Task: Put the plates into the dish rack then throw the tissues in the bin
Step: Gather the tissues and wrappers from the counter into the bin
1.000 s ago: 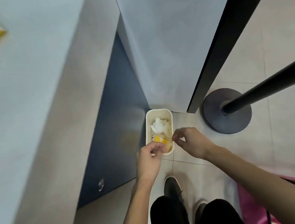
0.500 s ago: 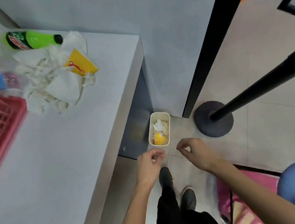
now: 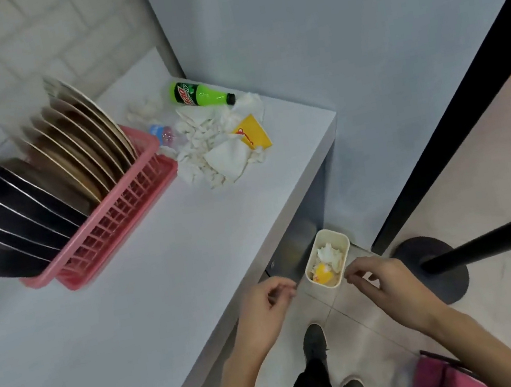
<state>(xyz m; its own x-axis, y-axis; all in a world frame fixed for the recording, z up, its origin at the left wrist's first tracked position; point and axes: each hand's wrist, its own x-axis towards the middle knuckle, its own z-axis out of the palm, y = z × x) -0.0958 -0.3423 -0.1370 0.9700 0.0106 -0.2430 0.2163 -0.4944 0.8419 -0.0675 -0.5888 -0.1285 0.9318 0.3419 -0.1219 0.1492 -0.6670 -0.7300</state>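
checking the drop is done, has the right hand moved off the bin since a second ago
Yes. The right hand was over the near end of the bin; now it sits off its right corner, nearer the person.

Both bare forearms reach forward and down. The left hand (image 3: 265,307) and right hand (image 3: 381,287) hang apart, fingers loosely curled, thumbs near fingertips, holding nothing.

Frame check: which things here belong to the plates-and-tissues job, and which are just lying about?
Job: plates, standing in the pink dish rack; tissues piled on the counter; bin, tissue already inside.
Lying about: green bottle; small clear bottle; yellow packet on the tissues; black post base.
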